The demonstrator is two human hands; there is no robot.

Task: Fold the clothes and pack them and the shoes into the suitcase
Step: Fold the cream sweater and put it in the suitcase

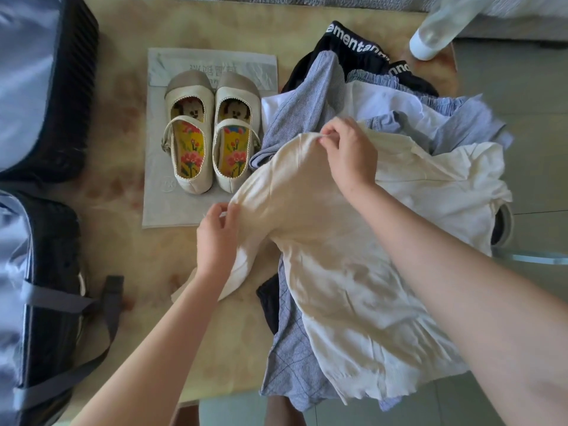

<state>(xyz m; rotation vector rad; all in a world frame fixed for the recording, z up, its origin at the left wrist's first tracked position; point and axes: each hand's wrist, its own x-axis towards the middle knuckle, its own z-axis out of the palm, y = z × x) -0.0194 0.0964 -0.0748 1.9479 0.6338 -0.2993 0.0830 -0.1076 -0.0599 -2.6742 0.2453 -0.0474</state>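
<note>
A cream garment (344, 265) lies on top of a pile of clothes on the right half of the table. My left hand (218, 232) pinches its left edge near the shoes. My right hand (349, 149) pinches the fabric at its upper edge. Under it lie blue-striped clothes (307, 99), a white piece (387, 99) and a black garment with a lettered waistband (353, 41). A pair of cream strap shoes (212, 133) with flowered insoles stands on a grey bag (159, 167). The open suitcase (40, 103) with blue-grey lining lies at the left.
The beige table (129, 112) carries everything; its near edge runs below the clothes, which hang over it. A clear bottle with a white cap (430, 35) lies at the back right. The suitcase's grey straps (107, 305) reach onto the table. Tiled floor shows at the right.
</note>
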